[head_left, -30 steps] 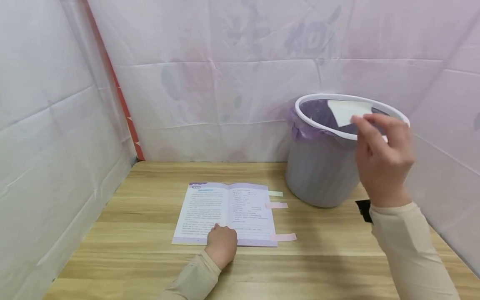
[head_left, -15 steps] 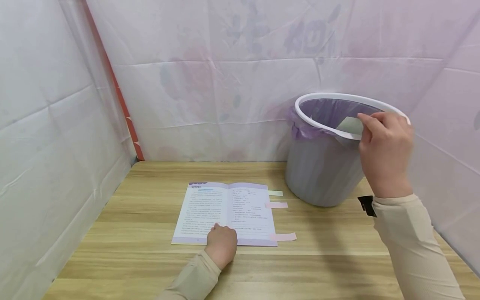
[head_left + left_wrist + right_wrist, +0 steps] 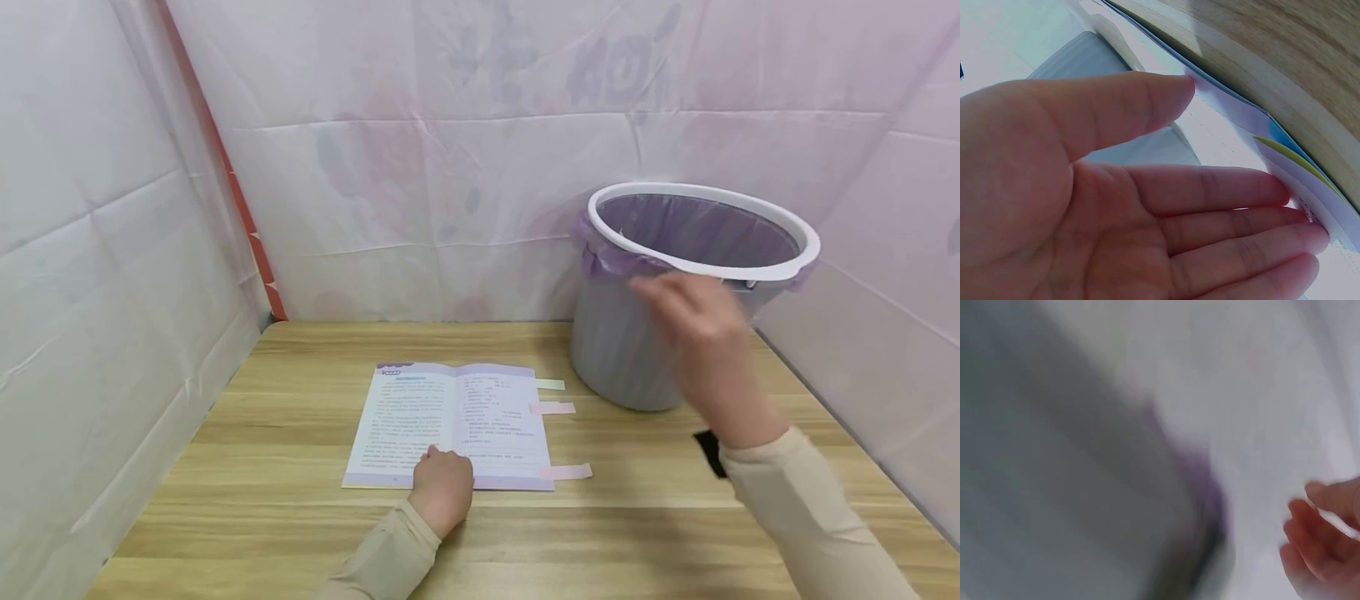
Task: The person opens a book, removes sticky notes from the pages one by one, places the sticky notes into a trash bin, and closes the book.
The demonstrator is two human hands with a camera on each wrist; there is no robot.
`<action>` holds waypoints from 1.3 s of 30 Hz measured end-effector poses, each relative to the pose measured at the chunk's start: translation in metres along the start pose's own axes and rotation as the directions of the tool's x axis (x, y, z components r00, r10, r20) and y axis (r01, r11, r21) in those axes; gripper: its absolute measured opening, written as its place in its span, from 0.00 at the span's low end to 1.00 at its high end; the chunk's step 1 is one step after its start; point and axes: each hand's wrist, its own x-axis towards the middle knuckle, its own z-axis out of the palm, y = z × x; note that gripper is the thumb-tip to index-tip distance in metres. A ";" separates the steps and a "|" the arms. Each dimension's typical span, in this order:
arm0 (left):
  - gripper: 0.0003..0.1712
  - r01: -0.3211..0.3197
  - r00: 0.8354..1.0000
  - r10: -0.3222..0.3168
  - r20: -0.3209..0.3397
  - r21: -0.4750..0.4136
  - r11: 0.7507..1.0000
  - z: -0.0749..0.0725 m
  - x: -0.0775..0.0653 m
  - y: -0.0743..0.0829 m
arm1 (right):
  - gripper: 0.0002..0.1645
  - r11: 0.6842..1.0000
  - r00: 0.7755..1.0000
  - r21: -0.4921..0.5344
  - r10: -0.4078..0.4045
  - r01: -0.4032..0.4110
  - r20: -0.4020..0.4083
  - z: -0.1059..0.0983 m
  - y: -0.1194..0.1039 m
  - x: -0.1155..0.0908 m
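An open book (image 3: 491,429) with printed pages lies on the wooden table. My left hand (image 3: 444,487) rests on its lower edge near the fold; in the left wrist view the fingers (image 3: 1210,190) are straight against the page. Three paper tabs stick out from the book's right side: a pale green tab (image 3: 551,385), a pink tab (image 3: 553,408) and a lower pink tab (image 3: 567,472). My right hand (image 3: 708,358), blurred by motion, is in front of the grey trash bin (image 3: 626,342). It holds nothing, and its fingers (image 3: 1304,534) are loosely bent in the right wrist view.
The bin stands at the back right, with a white rim (image 3: 675,190) and a purple liner bag (image 3: 611,254). White plastic sheeting (image 3: 360,200) hangs behind the table and along both sides. A red strip (image 3: 240,200) runs down the back left corner.
My right hand has let go of a small pale green paper slip over the bin, then come down and left, out in front of the bin. My left hand has stayed on the book.
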 end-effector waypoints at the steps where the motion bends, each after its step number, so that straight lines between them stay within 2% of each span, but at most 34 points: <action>1: 0.16 0.000 1.000 0.000 -0.004 0.000 1.000 0.000 0.000 0.000 | 0.13 0.998 0.996 0.061 -0.015 0.009 0.092 0.005 -0.006 -0.009; 2: 0.16 -0.002 1.000 0.002 -0.005 0.001 1.000 0.000 0.000 0.000 | 0.14 0.992 0.980 0.125 -0.021 -0.004 0.197 0.010 -0.011 -0.019; 3: 0.15 -0.003 1.000 0.003 -0.008 0.003 1.000 0.000 0.000 0.000 | 0.14 0.983 0.950 0.180 -0.015 -0.043 0.312 0.016 -0.016 -0.030; 4: 0.15 -0.004 1.000 0.004 -0.008 0.004 1.000 0.000 0.000 0.000 | 0.14 0.972 0.905 0.212 -0.001 -0.098 0.425 0.021 -0.020 -0.041; 5: 0.15 -0.004 1.000 0.004 -0.006 0.005 1.000 0.000 0.000 -0.001 | 0.14 0.963 0.846 0.217 0.022 -0.162 0.533 0.026 -0.023 -0.051; 7: 0.15 -0.002 1.000 0.002 -0.002 0.001 1.000 0.000 0.000 0.000 | 0.12 0.946 0.709 0.190 0.057 -0.265 0.703 0.033 -0.026 -0.071; 9: 0.15 0.000 1.000 0.000 0.003 -0.006 1.000 0.000 0.000 0.000 | 0.12 0.929 0.572 0.152 0.074 -0.337 0.817 0.037 -0.027 -0.086; 10: 0.15 0.002 1.000 -0.002 0.004 -0.011 1.000 0.000 0.000 0.000 | 0.12 0.924 0.520 0.142 0.070 -0.356 0.851 0.038 -0.026 -0.093; 11: 0.15 0.004 1.000 -0.004 0.003 -0.014 1.000 0.000 0.000 0.000 | 0.13 0.920 0.480 0.134 0.065 -0.369 0.875 0.039 -0.026 -0.099; 13: 0.15 0.005 1.000 -0.005 0.000 -0.014 1.000 0.000 0.000 0.001 | 0.16 0.916 0.440 0.141 0.043 -0.376 0.897 0.040 -0.024 -0.108; 14: 0.15 0.006 1.000 -0.006 0.000 -0.012 1.000 0.000 0.000 0.001 | 0.17 0.917 0.433 0.145 0.034 -0.373 0.901 0.042 -0.023 -0.112; 15: 0.15 0.006 1.000 -0.006 -0.001 -0.009 1.000 0.000 0.000 0.001 | 0.17 0.921 0.440 0.156 0.019 -0.357 0.898 0.043 -0.022 -0.116; 17: 0.15 0.006 1.000 -0.006 -0.001 -0.008 1.000 -0.001 0.000 0.001 | 0.18 0.932 0.467 0.169 0.000 -0.321 0.884 0.046 -0.021 -0.123; 21: 0.16 0.004 1.000 -0.004 0.007 -0.009 1.000 -0.001 0.000 0.002 | 0.20 0.949 0.542 0.203 -0.042 -0.240 0.839 0.051 -0.017 -0.133; 26: 0.16 0.005 1.000 -0.005 0.009 0.005 1.000 0.000 0.001 0.002 | 0.17 0.958 0.600 0.225 -0.076 -0.177 0.797 0.050 -0.012 -0.143; 29: 0.17 -0.003 1.000 0.003 0.008 0.022 1.000 0.000 0.001 0.002 | 0.14 0.960 0.619 0.249 -0.116 -0.132 0.776 0.049 -0.011 -0.147; 32: 0.17 -0.010 1.000 0.010 0.005 0.034 0.999 0.000 0.001 0.001 | 0.15 0.953 0.623 0.275 -0.140 -0.125 0.769 0.050 -0.012 -0.148; 39: 0.17 -0.008 1.000 0.008 0.009 0.030 1.000 -0.001 0.002 0.000 | 0.15 0.900 0.554 0.312 -0.098 -0.306 0.827 0.053 -0.019 -0.146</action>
